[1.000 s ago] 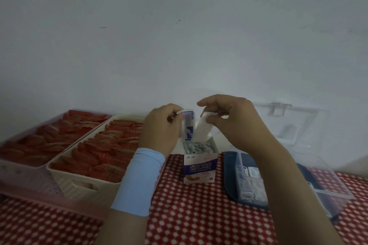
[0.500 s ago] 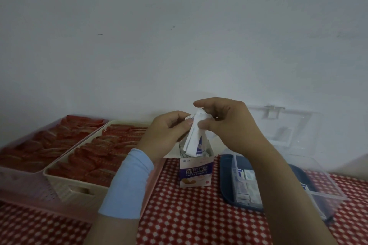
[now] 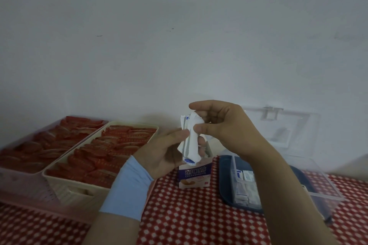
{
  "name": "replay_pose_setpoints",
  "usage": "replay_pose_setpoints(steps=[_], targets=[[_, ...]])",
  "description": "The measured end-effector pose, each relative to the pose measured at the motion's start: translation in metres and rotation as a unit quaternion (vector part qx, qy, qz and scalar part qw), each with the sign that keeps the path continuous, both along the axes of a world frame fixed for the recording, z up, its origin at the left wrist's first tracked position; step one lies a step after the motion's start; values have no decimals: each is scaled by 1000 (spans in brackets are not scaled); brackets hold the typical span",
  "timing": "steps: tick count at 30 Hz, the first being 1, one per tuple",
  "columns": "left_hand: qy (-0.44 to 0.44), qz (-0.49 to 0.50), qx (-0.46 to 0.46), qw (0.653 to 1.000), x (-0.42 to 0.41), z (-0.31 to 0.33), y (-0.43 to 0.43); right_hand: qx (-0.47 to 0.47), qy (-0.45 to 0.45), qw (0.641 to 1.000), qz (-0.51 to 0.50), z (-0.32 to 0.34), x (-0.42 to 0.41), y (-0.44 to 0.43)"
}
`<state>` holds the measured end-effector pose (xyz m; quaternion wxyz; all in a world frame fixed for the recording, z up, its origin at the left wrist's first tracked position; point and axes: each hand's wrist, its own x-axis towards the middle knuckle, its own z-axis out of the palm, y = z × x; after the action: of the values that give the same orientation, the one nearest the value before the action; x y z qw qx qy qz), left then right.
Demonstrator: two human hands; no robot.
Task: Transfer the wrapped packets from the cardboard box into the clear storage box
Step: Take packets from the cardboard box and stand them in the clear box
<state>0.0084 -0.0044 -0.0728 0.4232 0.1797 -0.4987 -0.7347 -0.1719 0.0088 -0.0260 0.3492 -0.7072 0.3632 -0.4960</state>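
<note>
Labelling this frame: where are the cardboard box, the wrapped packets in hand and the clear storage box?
cardboard box (image 3: 194, 175): head view, printed front face.
wrapped packets (image 3: 190, 144): head view, middle of the held bundle.
clear storage box (image 3: 239, 185): head view, left side wall.

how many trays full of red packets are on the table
2: a pink tray at the far left edge, and a cream tray right beside it, nearer the left hand. More could lie beyond the picture's left edge.

The small white-and-purple cardboard box (image 3: 196, 175) shows white characters 创口贴 on its purple band, with tiny "CHUANGKOUTIE" lettering just beneath.
</note>
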Motion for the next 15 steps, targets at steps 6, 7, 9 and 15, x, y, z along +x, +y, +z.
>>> replay_pose_setpoints(steps=[6,7,9,15], targets=[[73,-19,16,997,-6,0,-2,-36,-2,999,-5,-3,8,-3],[72,-11,25,997,-6,1,-2,-39,1,999,-2,-4,10,-4],[49,24,51,997,-7,2,-3,-35,1,999,-2,-6,13,-3],[56,87,71,992,-5,1,-7,-26,105,994,-28,-3,13,6]])
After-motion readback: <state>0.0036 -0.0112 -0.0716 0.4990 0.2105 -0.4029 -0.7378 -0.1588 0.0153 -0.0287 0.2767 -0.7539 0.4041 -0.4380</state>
